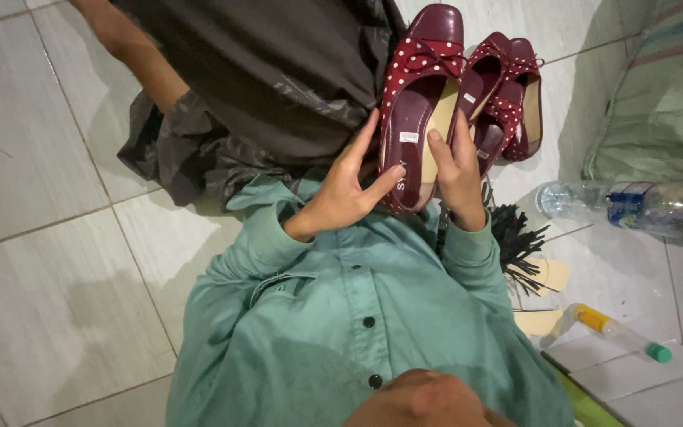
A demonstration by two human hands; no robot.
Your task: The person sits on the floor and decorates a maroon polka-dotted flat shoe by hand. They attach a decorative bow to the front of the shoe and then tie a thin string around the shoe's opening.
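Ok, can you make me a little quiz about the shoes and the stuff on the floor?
1. True or false: both hands touch the same dark red flat shoe.
2. What lies on the tiles right beside the held shoe?
A. a second dark red shoe
B. a hat
C. a cup
3. Which clear thing lies on its side near the green sack?

Key
1. True: the left hand and the right hand both rest on it.
2. A
3. The plastic bottle.
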